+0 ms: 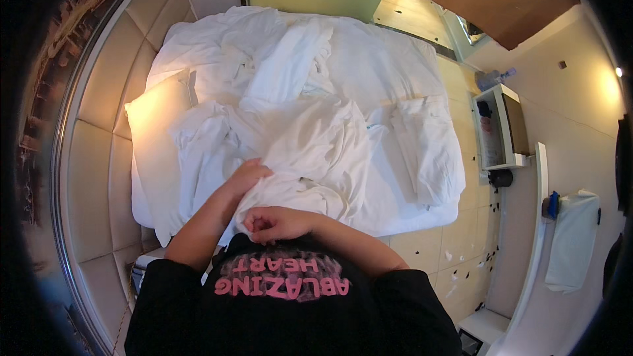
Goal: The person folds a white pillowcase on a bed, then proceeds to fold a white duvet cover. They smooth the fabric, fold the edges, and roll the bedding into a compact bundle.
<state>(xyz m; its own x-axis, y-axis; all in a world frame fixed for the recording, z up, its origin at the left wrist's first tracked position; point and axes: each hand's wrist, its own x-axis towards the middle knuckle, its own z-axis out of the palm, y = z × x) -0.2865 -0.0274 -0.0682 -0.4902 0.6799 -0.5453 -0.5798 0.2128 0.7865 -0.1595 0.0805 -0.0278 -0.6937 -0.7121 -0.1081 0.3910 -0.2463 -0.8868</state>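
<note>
A large white bedding cloth (311, 133) lies crumpled on the bed, its near part drawn up towards my body. My left hand (249, 176) rests at the left edge of this cloth, its fingers partly hidden by a fold. Close to my chest, my right hand (277, 224) has curled fingers at the near end of the same cloth and grips its edge. To the left stands a pillow (160, 104) against the padded headboard. A folded white cloth (428, 151) lies on the right part of the mattress.
The padded headboard (94, 168) borders the bed's left side. Tiled floor (415, 252) with scattered dark bits runs along the right. Beyond it are a white shelf unit (499, 128), a dark bin (500, 178) and a hanging pale towel (572, 242).
</note>
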